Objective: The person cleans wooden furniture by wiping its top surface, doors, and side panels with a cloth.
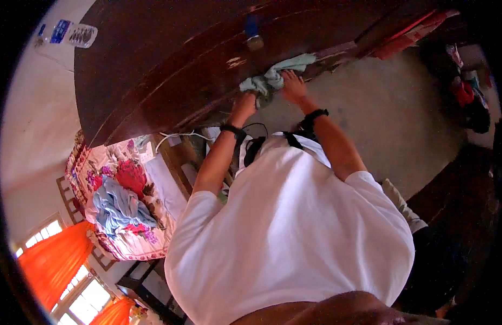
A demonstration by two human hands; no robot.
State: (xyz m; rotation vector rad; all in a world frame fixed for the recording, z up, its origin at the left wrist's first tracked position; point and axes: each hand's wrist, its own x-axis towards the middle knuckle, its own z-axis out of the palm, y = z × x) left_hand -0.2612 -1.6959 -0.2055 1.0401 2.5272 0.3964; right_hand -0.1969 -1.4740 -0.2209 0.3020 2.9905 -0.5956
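Observation:
A pale grey-green cloth (274, 76) lies bunched and twisted along the edge of a dark brown wooden piece of furniture (170, 65). My left hand (246, 101) is closed at the cloth's left end, its fingertips partly hidden by the folds. Over the cloth's right part is my right hand (293, 88), its fingers bent onto the fabric. One end of the cloth trails past this hand along the wooden edge. Both wrists wear dark bands.
A plastic bottle (75, 34) with a blue label is at upper left. Light blue clothing (121, 206) lies heaped on a floral-covered bed (161, 238). A white cable (178, 134) runs near my left forearm. Grey floor (381, 114) shows at right, with dark and red items (465, 92) beyond.

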